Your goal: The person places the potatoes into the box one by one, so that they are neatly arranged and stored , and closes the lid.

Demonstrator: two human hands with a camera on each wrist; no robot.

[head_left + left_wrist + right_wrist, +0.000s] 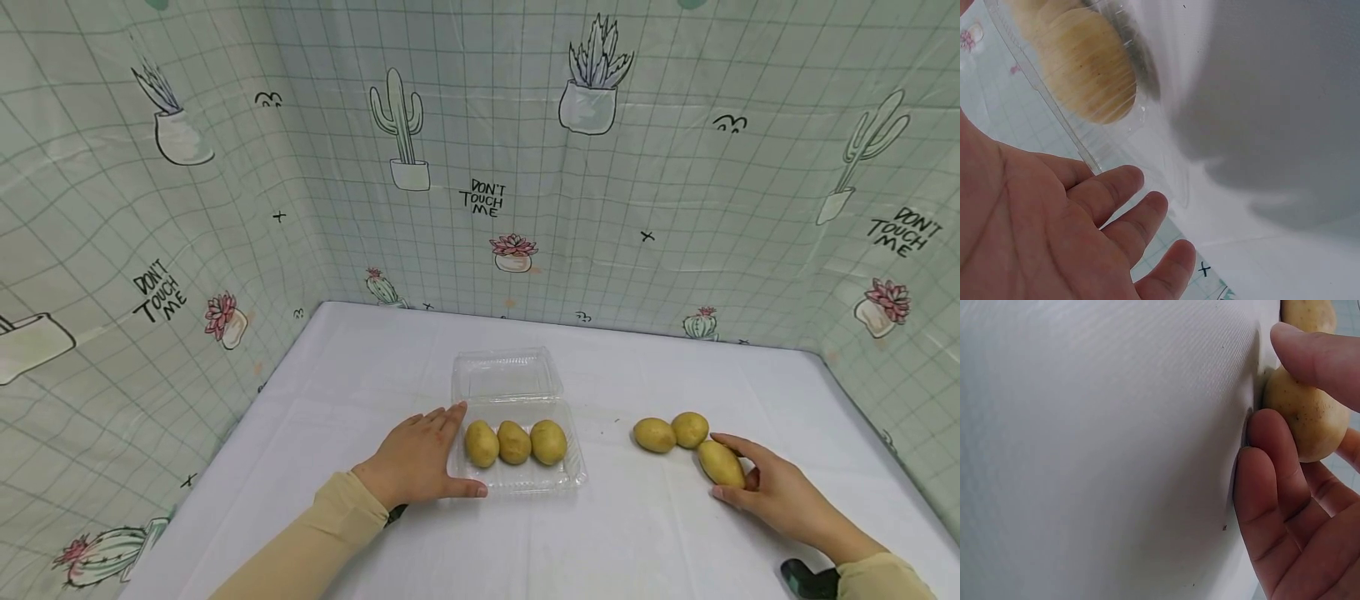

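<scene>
A clear plastic clamshell box (517, 481) lies on the table with its lid (506, 375) folded back. Three potatoes (514, 442) sit in a row in its base. My left hand (416, 458) rests at the box's left side, fingers fairly straight and thumb along the front left corner; in the left wrist view, its fingertips (1132, 178) are right at the box's edge. To the right, my right hand (787, 498) grips a potato (722, 464) between thumb and fingers. In the right wrist view that potato (1304, 415) is partly hidden by the thumb.
Two more loose potatoes, one at the left (654, 435) and one in the middle (690, 429), lie beside the gripped one. A white cloth (637, 542) covers the table. Grid-patterned curtains (480, 125) with cactus drawings stand around the back and both sides.
</scene>
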